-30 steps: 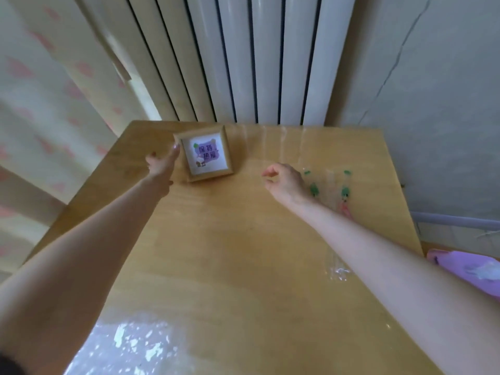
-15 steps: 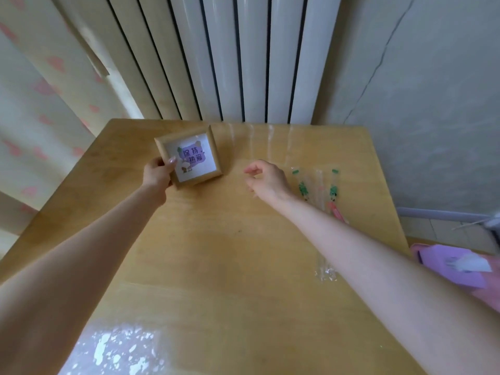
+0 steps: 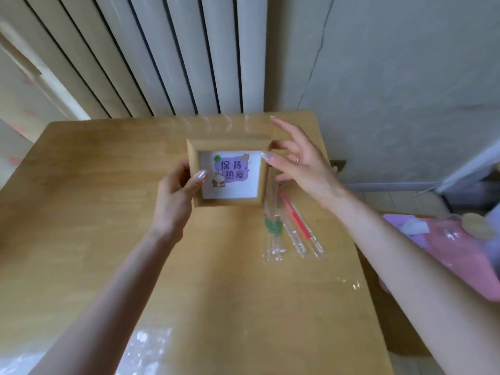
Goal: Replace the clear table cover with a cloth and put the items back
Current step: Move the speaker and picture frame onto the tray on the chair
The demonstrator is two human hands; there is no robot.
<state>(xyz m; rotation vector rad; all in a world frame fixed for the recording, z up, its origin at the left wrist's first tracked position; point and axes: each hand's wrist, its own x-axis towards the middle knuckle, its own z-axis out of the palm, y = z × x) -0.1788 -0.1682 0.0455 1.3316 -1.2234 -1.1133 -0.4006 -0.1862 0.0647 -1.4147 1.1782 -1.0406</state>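
Note:
A small wooden picture frame (image 3: 230, 173) with a purple print is lifted above the wooden table (image 3: 81, 212). My left hand (image 3: 176, 196) grips its left edge, thumb on the front. My right hand (image 3: 300, 161) is at the frame's right edge with fingers spread, fingertips touching or nearly touching the frame. A glossy clear cover (image 3: 151, 345) lies over the tabletop, showing as glare near the front. Several pens in clear wrappers (image 3: 289, 228) lie on the table right of centre, under my right forearm.
A white ribbed radiator (image 3: 162, 58) stands behind the table, a grey cracked wall (image 3: 392, 77) to its right. A pink and purple surface (image 3: 460, 253) with a round wooden piece (image 3: 477, 227) sits off the table's right side. Curtains hang at the left.
My left hand has lifted the frame off the table and carried it toward the centre. My right hand has opened and moved up to the frame's right edge.

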